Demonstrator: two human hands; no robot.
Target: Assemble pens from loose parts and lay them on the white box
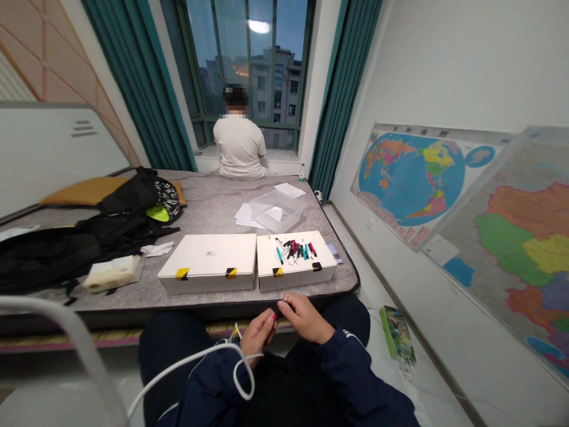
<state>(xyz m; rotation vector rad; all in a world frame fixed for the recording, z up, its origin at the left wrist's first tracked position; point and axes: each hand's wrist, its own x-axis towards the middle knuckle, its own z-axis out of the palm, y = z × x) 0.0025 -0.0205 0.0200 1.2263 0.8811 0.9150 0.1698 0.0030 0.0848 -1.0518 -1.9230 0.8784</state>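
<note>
Off the front edge of the grey fabric-covered bed (204,207), toward its right corner: one small, slim red-and-dark piece (275,317), apparently hard plastic, being held above the lap. Left hand (259,333): grip pinching the red end, thumb against fingers, no gap showing. Right hand (306,317): grip pinching the dark end likewise. One part or two joined: too small to tell.

Handling, as judged: light, stiff, probably smooth and given to slipping; its thin parts likely calling for gentle pressure. Best hold: fingertips, one set at each end, along its length.

Edges and room: two low white cardboard boxes, left box (231,249) and right box (293,280), are standing side by side behind the bed's front edge, leaving a narrow strip. Slim red, black, teal and white pieces (296,249) are lying scattered atop the right box. One white cable (178,361) is looping near the left wrist, narrowing room on that side.
</note>
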